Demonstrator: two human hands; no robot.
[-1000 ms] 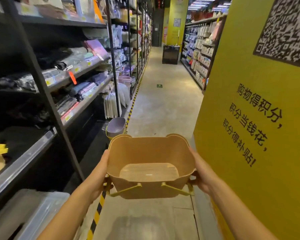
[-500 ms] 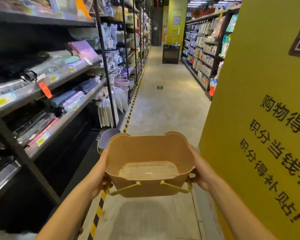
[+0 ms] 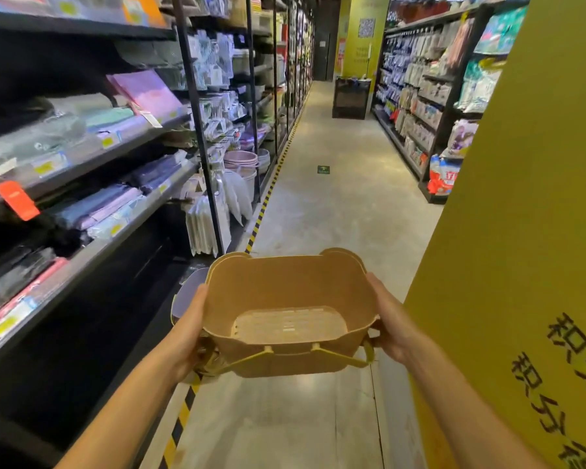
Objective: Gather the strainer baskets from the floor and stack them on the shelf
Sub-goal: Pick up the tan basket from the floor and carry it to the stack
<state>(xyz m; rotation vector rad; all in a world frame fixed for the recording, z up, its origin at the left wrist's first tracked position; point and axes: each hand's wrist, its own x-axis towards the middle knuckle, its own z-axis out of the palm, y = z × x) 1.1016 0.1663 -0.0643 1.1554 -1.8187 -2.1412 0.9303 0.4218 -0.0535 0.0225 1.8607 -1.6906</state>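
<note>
Both hands are kept on the basket (image 3: pixel 285 292) as they were half a second ago. The left hand (image 3: pixel 186 336) is clamped on its left wall and the right hand (image 3: pixel 391 328) on its right, and it is held level, mouth up, over the aisle floor (image 3: pixel 335 214). Only the surroundings are changed. The shelf (image 3: pixel 82 252) on the left is seen from further along, and its orange tag (image 3: pixel 17 199) is shifted toward the left edge. The code printed high on the yellow pillar (image 3: pixel 521 198) is no longer in view, and the purple basket (image 3: pixel 192 282) low beside the shelf is covered more fully.

Only a sliver of that purple basket is shown, past the left hand and the held basket's wall. The left fingers are hidden beneath the basket and the right fingers behind its side, so only thumbs and backs of hands are seen. The black characters on the pillar are cut off at the right edge. The goods on the shelf are blurred and cannot be identified.

Each thumb is laid along the basket's outer wall near the rim, with the palm wrapped round the side. A thin yellow handle (image 3: pixel 339 357) is hung across the near wall, between the two hands.
</note>
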